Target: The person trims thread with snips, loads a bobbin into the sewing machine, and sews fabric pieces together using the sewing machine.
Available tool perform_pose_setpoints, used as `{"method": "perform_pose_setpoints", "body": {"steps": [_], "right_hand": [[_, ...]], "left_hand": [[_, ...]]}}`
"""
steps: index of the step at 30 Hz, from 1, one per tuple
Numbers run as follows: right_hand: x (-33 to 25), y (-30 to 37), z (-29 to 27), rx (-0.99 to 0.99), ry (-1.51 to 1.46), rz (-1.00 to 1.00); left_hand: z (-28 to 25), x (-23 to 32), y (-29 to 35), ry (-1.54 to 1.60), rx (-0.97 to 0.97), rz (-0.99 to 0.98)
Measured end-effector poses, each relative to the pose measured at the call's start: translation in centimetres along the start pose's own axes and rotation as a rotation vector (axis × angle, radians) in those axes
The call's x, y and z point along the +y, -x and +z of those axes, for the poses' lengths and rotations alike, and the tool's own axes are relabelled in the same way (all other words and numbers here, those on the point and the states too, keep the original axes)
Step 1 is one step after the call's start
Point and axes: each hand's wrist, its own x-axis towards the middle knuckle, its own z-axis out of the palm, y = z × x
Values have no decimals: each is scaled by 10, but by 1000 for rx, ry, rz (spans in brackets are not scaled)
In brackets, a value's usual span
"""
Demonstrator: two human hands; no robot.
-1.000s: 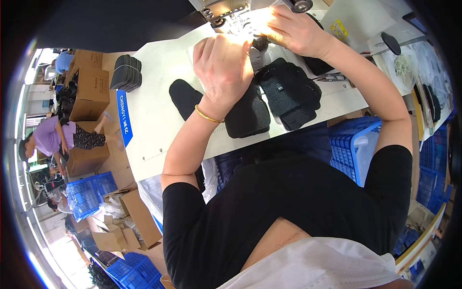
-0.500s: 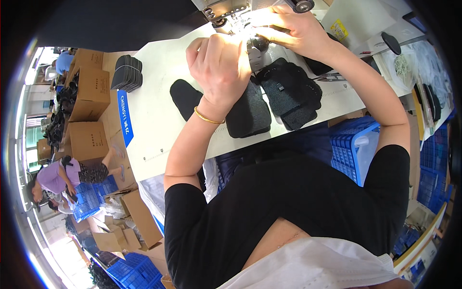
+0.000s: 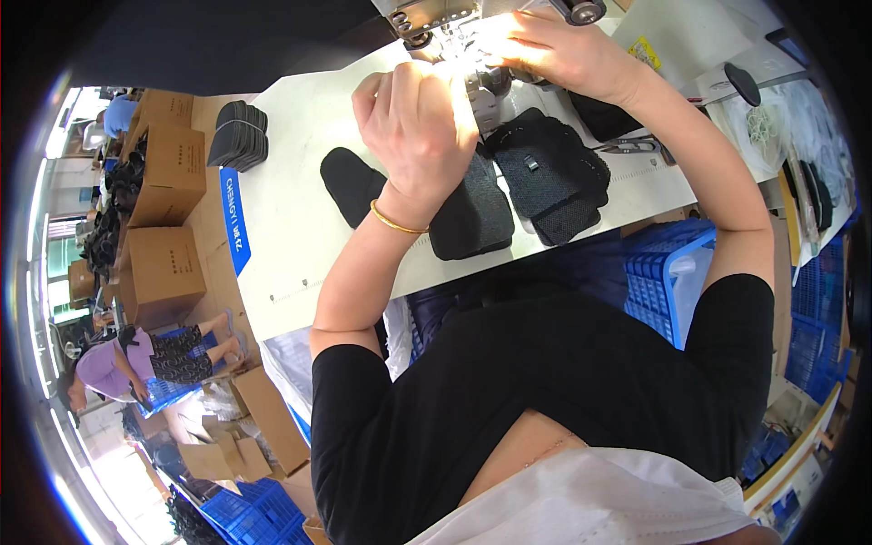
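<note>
My left hand, with a gold bangle at the wrist, is closed with curled fingers just left of the lit needle area of a sewing machine. On the other side of that area my right hand has its fingers pressed together. Bright glare hides what either hand grips. Below the hands, a rounded black piece and a stack of dark fabric pieces lie on the white table. Beside them is a pile of black mesh pieces.
A tied bundle of black pieces stands at the table's left edge. Metal snips lie under my right forearm. A blue crate sits below the table's right side. Further left are cardboard boxes and a person in purple.
My right hand has shifted slightly at the machine, and more of the snips shows. My left hand stays nearly in place. The person in purple has moved, with their legs now further apart.
</note>
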Motion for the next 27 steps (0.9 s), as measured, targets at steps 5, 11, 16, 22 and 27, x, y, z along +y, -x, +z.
{"method": "perform_pose_setpoints", "body": {"steps": [5, 11, 16, 22, 27], "right_hand": [[-20, -14, -7, 18, -356, 384], [-33, -20, -12, 97, -564, 666], [-32, -17, -11, -34, -571, 937], [-35, -22, -11, 25, -736, 861], [-33, -14, -10, 87, -582, 952]], "left_hand": [[1, -5, 5, -1, 12, 27], [0, -1, -3, 4, 33, 47], [-1, 0, -4, 11, 9, 43], [-3, 0, -5, 16, 0, 47], [-1, 0, -4, 25, -14, 27]]}}
